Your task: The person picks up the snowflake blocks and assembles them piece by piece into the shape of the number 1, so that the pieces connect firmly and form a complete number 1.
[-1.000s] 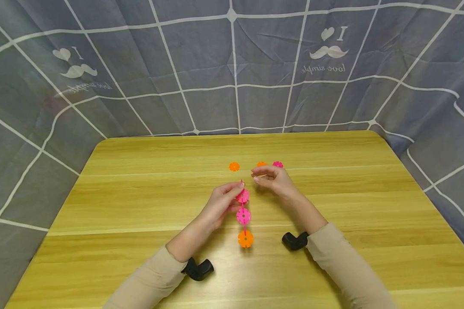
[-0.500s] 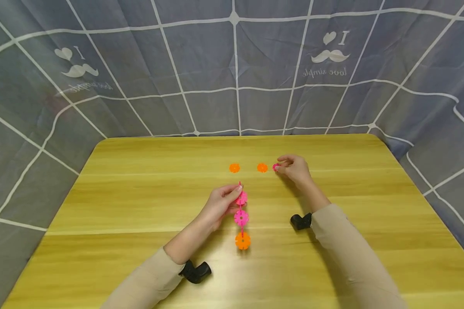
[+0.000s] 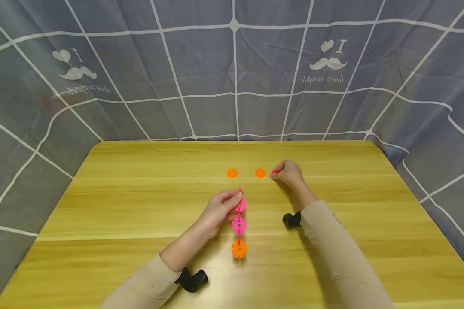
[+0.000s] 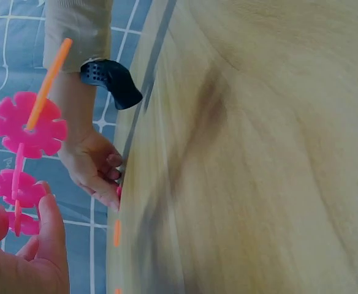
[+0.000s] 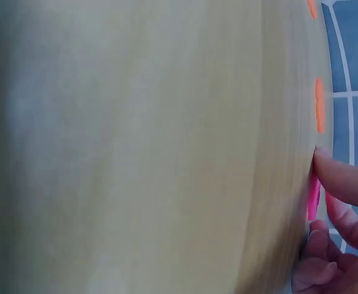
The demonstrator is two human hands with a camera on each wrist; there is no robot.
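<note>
My left hand [image 3: 218, 210] pinches the top end of a chain of interlocking flower-shaped plastic discs. Pink discs [image 3: 239, 225] make up its upper part, some facing the camera and some edge-on. An orange disc [image 3: 239, 249] forms the end nearest me. In the left wrist view, that orange disc [image 4: 49, 82] appears edge-on, slotted into a pink disc [image 4: 29, 125]. Farther back, my right hand [image 3: 291, 174] grips a loose pink disc [image 5: 314, 199] at the tabletop between thumb and fingers, which partly cover it.
Two loose orange discs, one left [image 3: 232, 173] and one nearer the right hand [image 3: 260, 173], lie flat on the wooden table [image 3: 139, 206]. A grey checked curtain [image 3: 201, 64] stands behind the table. Black curved pieces [image 3: 193, 281] are worn at both wrists.
The right hand has moved from near the chain, right and back, to the loose pink disc and taken hold of it. The left hand keeps holding the chain in nearly the same place.
</note>
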